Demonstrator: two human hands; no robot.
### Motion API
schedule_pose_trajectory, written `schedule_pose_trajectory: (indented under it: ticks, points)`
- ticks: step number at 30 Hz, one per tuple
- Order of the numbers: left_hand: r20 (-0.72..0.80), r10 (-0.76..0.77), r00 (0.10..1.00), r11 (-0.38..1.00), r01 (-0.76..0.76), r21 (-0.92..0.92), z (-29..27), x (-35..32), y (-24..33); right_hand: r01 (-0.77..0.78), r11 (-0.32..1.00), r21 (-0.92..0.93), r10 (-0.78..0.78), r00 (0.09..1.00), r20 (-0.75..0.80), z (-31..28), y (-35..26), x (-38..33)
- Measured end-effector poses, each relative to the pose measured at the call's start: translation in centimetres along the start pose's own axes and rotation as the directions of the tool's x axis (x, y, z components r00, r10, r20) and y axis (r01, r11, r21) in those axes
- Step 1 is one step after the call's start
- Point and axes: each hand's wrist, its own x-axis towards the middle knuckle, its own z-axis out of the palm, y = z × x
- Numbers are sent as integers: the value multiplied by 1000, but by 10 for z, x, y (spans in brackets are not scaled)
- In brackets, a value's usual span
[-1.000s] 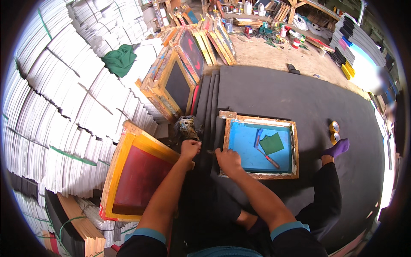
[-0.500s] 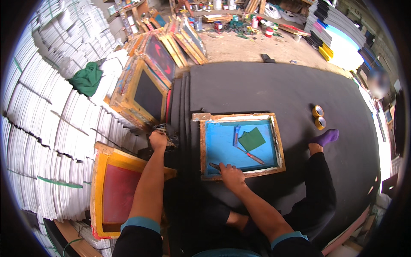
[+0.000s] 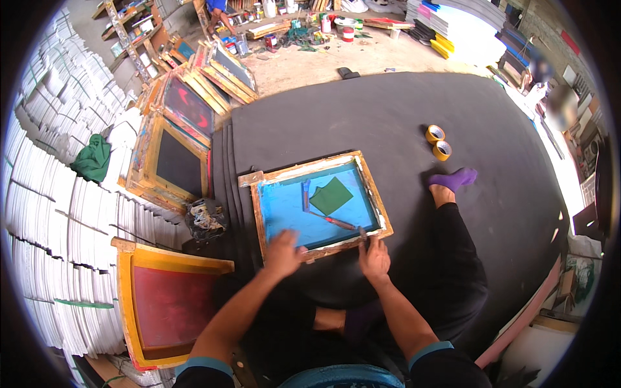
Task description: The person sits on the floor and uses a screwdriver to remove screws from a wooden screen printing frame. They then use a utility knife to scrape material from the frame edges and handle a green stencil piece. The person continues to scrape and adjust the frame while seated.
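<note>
A wooden-framed printing screen with blue mesh lies on the dark padded surface in front of me. Inside it rest a green flat piece, a blue cutter-like tool and a thin tool with a red-and-dark handle. My left hand, smeared by motion, is over the frame's near left edge; what it holds, if anything, I cannot make out. At the near right edge my right hand is closed, its fingertips on a small dark tool mostly hidden by them.
A yellow frame with red mesh leans at my left, below a crumpled dark bundle. More frames stand beyond, beside white stacked sheets. Two tape rolls lie near my purple-socked foot. Another person is far off.
My left hand has left the dark bundle and come over to the blue screen's near edge. My right hand has slid rightward along that edge with the dark tool. The view has shifted.
</note>
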Motion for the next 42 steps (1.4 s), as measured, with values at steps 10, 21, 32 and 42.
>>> schedule_pose_trajectory:
  ticks: [10, 21, 32, 42]
  points:
    - [215, 45, 976, 992, -68, 102, 115, -12, 142, -281, 942, -183, 247, 951, -187, -19, 88, 22]
    - [209, -7, 978, 976, -39, 212, 90, -31, 118, -302, 934, -191, 268, 945, -186, -4, 93, 51]
    - [200, -83, 976, 971, 33, 238, 65, -55, 92, -285, 916, -282, 249, 956, -158, -6, 101, 53]
    - [154, -171, 973, 925, 105, 365, 37, -39, 45, -141, 969, -201, 90, 966, -244, -11, 83, 55]
